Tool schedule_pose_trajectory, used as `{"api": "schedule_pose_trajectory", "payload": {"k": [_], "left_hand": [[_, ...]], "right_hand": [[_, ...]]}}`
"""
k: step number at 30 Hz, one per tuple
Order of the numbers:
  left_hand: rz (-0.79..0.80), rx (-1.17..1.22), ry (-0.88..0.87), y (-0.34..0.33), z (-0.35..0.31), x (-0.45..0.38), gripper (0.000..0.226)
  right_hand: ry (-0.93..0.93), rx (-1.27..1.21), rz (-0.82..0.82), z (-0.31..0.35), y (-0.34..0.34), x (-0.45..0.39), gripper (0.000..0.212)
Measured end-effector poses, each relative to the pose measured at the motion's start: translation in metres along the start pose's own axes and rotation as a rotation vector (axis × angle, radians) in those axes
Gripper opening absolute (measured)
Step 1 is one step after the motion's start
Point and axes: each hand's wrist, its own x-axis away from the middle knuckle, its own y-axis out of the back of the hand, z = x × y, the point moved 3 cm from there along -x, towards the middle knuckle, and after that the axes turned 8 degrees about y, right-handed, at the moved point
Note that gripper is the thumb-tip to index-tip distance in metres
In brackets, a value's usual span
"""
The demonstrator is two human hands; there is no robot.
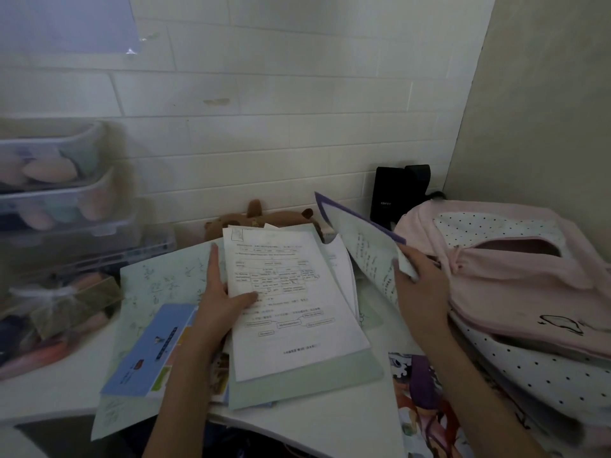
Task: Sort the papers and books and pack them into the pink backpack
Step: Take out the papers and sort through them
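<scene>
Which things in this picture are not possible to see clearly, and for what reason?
All in the head view:
- Pink backpack: its inside is dark, and the right edge cuts it off.
- Printed worksheet: text too small to read.
- Sheets under it: covered by the worksheet and the left hand.
- Plastic bins: contents blurred.
- Brown plush toy: mostly hidden behind the papers.

A white printed worksheet (291, 305) with boxed diagrams lies tilted at the centre, on top of a pale green folder (307, 378). At 9 o'clock from it spreads a large pale green sheet (162, 279) with handwriting, a blue booklet (148, 352) resting on its near part. At 2 o'clock a purple-edged sheet (367, 252), perhaps a folder, stands tilted up. At 3 o'clock the pink backpack (515, 276) lies open, its dotted lining showing.
</scene>
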Motion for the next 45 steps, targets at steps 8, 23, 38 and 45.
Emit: {"api": "schedule_pose_trajectory", "payload": {"k": [8, 23, 38, 45], "left_hand": [[-0.088, -0.104, -0.172, -0.002, -0.010, 0.005, 0.056], [-0.121, -0.008, 0.111, -0.001, 0.003, -0.002, 0.011], [-0.247, -0.014, 0.069, 0.007, 0.003, 0.002, 0.012], [-0.219, -0.016, 0.079, 0.007, 0.004, 0.001, 0.010]], "right_hand": [[-0.025, -0.132, 0.086, 0.024, -0.016, 0.009, 0.028], [0.057, 0.035, 1.194, 0.019, -0.069, 0.072, 0.058], [-0.217, 0.502, 0.733, -0.050, -0.011, 0.007, 0.039], [-0.117, 0.767, 0.649, -0.054, -0.015, 0.005, 0.043]]}}
